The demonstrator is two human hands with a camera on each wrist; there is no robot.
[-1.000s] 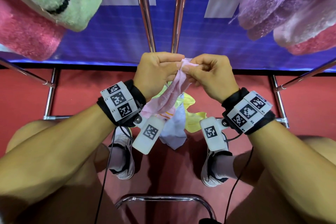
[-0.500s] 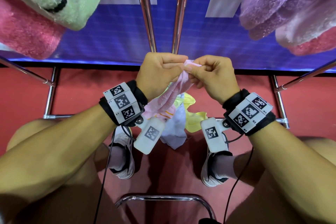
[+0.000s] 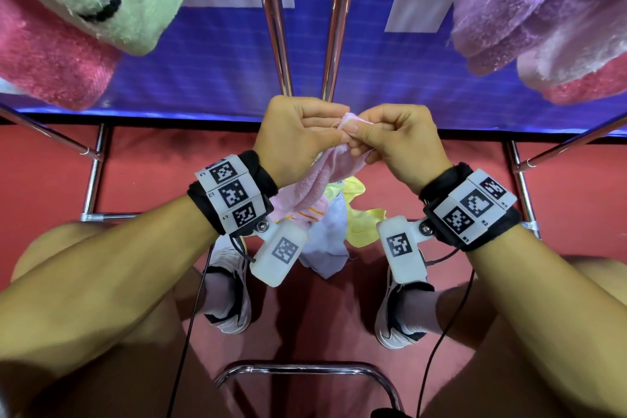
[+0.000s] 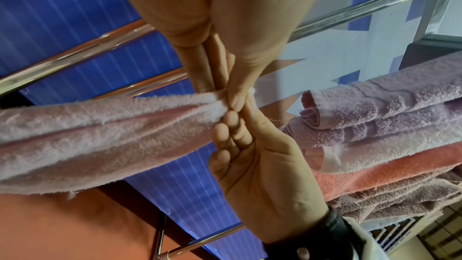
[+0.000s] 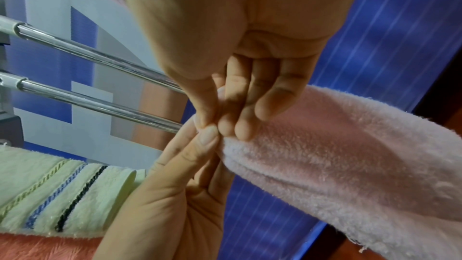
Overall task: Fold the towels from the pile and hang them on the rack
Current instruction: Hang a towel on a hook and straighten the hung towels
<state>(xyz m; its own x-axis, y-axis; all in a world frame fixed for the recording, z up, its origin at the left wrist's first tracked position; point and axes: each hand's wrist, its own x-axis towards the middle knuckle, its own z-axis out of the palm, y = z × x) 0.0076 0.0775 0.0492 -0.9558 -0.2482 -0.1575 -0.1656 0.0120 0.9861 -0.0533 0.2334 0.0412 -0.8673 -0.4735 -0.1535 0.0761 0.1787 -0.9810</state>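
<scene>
Pink towel [image 3: 324,176] corner pinched by left hand [image 3: 295,136] fingers, right hand [image 3: 397,139] fingers, above pile [image 3: 339,227]

My arms are bare to the wrist. Each wrist wears a black band [image 3: 234,197] topped by a white plate [image 3: 230,195] printed with three black-and-white square markers. The right band [image 3: 471,210] carries a matching plate [image 3: 475,205]. From each band, toward six o'clock, a silver screw [image 3: 261,226] fixes a white rounded camera pod [image 3: 280,253] bearing one marker; the right pod [image 3: 402,249] hangs from its own screw [image 3: 426,230]. A thin black cable [image 3: 185,343] runs down from the left band, another [image 3: 437,343] from the right. Below, I see white shoes with black trim [image 3: 227,285] [image 3: 397,316] and grey socks [image 3: 217,292].
</scene>
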